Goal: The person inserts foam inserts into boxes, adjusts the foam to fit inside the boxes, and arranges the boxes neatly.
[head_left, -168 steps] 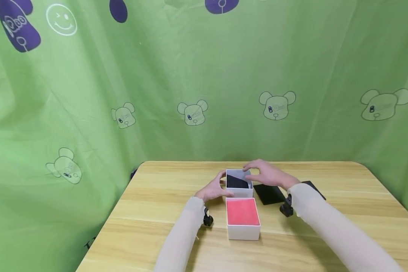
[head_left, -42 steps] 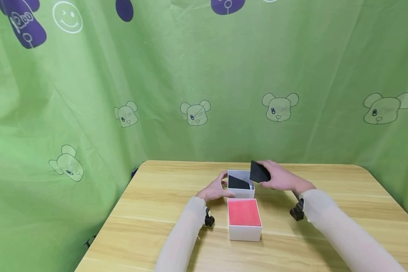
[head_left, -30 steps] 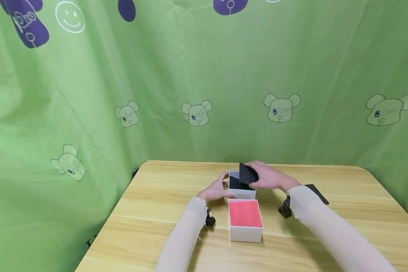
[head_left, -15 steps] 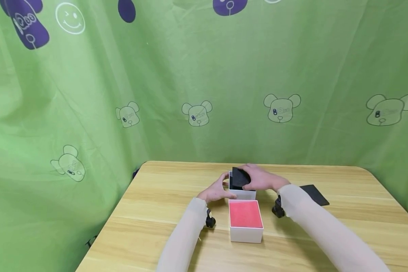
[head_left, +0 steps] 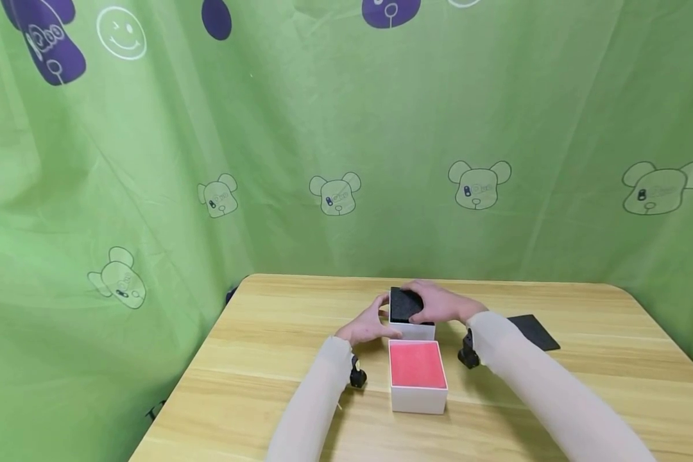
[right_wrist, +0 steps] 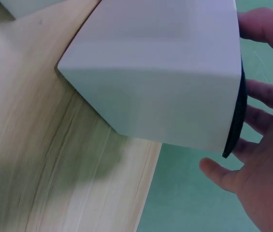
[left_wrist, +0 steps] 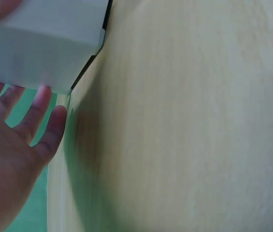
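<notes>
Near the back of the table, a white box (head_left: 412, 332) stands with a black foam-like square pad (head_left: 403, 305) covering its open top. My left hand (head_left: 365, 325) grips the box from the left, thumb at the front and fingers on the far side; the left wrist view shows fingertips against the white wall (left_wrist: 35, 53). With thumb and fingers, my right hand (head_left: 439, 303) holds the pad from the right. In the right wrist view, the pad's dark edge (right_wrist: 237, 116) sticks out a little past the box rim. The inside of the box is hidden.
Just in front stands another white box (head_left: 418, 399) with a red sheet (head_left: 418, 364) inside. A flat black square (head_left: 534, 332) lies on the wooden table (head_left: 254, 385) to the right, partly behind my right sleeve. A green curtain (head_left: 404, 244) hangs behind the table.
My right hand took a black pad from the table beside the box, lifted it, brought it left and lowered it onto the box's top. My left hand stayed on the box.
</notes>
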{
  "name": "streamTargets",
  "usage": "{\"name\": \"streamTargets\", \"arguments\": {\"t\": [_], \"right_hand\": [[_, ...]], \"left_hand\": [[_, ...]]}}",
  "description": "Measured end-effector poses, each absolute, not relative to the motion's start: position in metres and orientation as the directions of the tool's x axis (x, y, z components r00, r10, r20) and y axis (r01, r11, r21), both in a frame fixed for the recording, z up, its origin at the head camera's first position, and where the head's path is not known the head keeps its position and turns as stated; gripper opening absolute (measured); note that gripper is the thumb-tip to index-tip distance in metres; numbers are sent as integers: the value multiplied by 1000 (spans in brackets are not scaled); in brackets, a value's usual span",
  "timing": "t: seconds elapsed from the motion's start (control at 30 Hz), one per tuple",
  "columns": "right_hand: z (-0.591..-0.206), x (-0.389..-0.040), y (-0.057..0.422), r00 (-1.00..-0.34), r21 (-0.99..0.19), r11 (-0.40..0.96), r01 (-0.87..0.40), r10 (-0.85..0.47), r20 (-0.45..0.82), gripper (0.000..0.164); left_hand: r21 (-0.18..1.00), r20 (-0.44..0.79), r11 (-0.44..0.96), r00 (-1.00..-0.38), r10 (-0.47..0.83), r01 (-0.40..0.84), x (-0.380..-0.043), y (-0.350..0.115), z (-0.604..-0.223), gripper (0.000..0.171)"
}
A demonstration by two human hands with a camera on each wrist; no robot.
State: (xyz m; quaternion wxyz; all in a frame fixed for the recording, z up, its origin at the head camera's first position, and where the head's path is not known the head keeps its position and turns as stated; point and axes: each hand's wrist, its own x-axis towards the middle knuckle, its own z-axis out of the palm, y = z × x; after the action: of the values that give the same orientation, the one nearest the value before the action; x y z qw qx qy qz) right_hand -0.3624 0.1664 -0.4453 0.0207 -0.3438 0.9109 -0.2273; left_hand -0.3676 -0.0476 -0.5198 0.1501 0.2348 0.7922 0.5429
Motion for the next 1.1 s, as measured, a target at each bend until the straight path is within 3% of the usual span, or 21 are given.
{"name": "streamTargets", "arguments": {"t": [0.27,0.6,1.1], "right_hand": [[-440,-359,167,-770,-463,660,-591,-633,81,69],[-437,-353,163,-762,-398,688,-608,-646,46,64],[-440,-349,166,-751,-420,668,-614,-659,49,57]], "left_hand": [[928,-4,317,-847,531,195,-366,-47,-518,99],[922,-5,332,-849,528,201,-366,-47,-518,100],[926,-8,324,-848,530,194,-363,-48,-515,102]]}}
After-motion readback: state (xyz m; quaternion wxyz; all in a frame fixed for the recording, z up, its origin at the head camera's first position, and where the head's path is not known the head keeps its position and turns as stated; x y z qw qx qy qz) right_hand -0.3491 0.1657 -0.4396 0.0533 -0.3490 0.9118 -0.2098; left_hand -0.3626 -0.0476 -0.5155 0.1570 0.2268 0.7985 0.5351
